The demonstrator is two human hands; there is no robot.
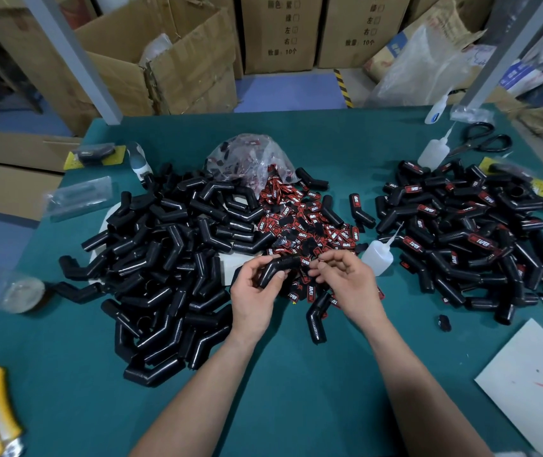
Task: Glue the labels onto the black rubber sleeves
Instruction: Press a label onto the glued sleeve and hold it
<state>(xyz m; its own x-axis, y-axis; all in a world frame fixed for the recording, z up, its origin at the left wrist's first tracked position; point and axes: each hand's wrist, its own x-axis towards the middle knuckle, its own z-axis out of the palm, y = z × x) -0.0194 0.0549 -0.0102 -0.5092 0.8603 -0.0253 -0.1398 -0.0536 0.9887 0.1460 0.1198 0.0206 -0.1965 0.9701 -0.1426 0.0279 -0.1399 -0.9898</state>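
The green table (296,407) carries 2 big piles: plain black sleeves (171,258) near its left edge and labelled sleeves (468,232) near its right edge. A heap of red labels (303,219) lies in the middle, with a glue bottle (377,255) just beside it. Over the middle, the left hand (253,291) curls round 1 bent sleeve (276,268). The right hand (349,282) bends its fingers toward its thumb; I cannot tell if it holds a label. The sleeve is round, so a label may slide and stick on crooked.

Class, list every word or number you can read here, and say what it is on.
"TAPER": labels in the middle pile, and labelled sleeves at right.
"左", "右", "数量: 10个": cardboard boxes at the back.
Upper lines of print on those boxes: too blurred to read surely.
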